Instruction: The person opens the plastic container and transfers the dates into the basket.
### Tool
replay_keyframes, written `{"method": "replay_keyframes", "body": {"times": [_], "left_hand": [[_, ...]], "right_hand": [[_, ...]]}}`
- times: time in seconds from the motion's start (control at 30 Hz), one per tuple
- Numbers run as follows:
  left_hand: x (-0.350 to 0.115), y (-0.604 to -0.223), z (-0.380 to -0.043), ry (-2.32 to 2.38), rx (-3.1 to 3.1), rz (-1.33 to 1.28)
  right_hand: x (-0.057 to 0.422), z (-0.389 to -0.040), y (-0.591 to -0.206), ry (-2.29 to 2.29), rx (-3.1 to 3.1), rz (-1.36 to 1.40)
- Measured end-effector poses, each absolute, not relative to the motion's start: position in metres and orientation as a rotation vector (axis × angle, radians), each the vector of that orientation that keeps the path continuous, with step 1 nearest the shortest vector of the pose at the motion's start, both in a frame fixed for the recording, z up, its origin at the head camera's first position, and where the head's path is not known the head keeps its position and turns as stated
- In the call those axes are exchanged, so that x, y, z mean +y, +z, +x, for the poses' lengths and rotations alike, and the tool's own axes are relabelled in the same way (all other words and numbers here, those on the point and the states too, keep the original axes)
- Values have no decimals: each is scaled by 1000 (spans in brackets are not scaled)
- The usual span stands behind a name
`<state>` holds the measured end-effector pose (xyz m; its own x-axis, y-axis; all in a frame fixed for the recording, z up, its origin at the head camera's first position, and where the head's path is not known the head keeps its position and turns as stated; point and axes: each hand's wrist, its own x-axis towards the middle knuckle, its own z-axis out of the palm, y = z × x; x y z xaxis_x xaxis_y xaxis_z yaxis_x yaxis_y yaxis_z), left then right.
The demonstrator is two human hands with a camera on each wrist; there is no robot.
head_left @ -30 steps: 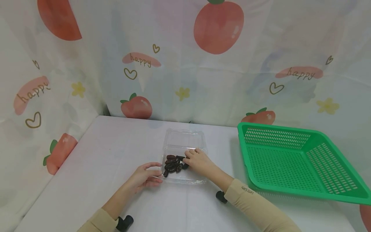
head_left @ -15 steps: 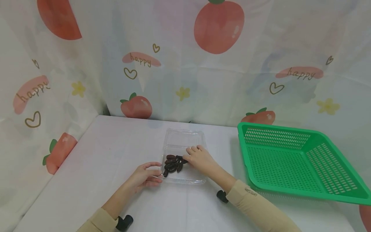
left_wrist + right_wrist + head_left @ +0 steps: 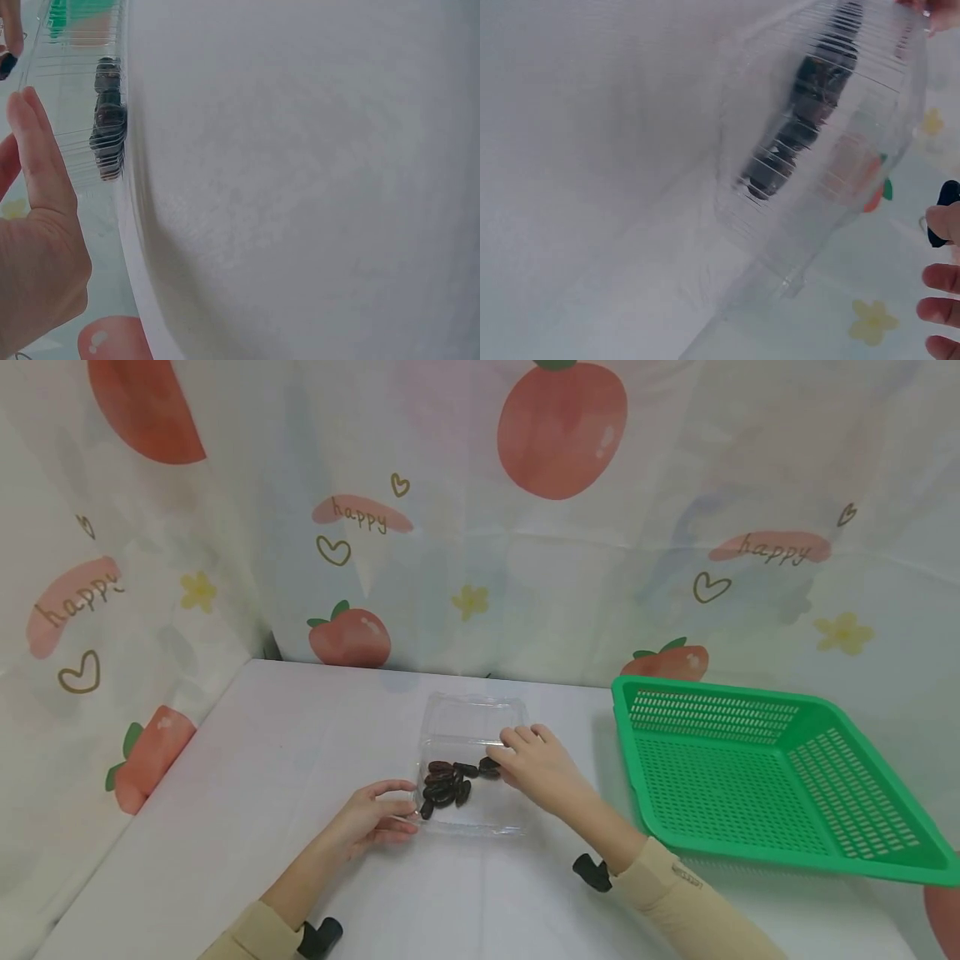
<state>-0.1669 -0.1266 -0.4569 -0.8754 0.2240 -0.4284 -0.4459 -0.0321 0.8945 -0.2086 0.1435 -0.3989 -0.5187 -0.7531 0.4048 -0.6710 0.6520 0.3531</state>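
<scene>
A clear plastic clamshell box (image 3: 491, 814) lies with its lid (image 3: 475, 717) folded back, away from me. Inside, dark brown oval dates (image 3: 444, 789) cluster toward its left side. My right hand (image 3: 546, 768) is over the box's right side and pinches a dark date (image 3: 943, 217) between thumb and finger, raised above the box wall in the right wrist view. My left hand (image 3: 373, 818) is at the box's left side, fingertips right at the wall. Its fingers (image 3: 37, 150) look straight in the left wrist view.
A large green plastic basket (image 3: 630, 777) with slotted walls stands on the right of the white table (image 3: 315, 735). Behind the table hangs a fruit-printed curtain (image 3: 555, 568), which also covers the left side. Black wrist devices (image 3: 592, 872) show near both cuffs.
My right hand has moved to the right and slightly away from me, drawing a date off from the cluster. The left hand stays at the box's left side.
</scene>
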Motion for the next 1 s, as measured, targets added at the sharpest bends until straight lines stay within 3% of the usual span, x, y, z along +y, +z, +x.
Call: {"method": "replay_keyframes", "body": {"times": [0.43, 1.0], "left_hand": [[-128, -459, -167, 1961, 1786, -214], [-128, -457, -167, 1959, 1781, -210]], "right_hand": [[185, -188, -370, -92, -2376, 933], [268, -176, -377, 57, -2372, 661]]}}
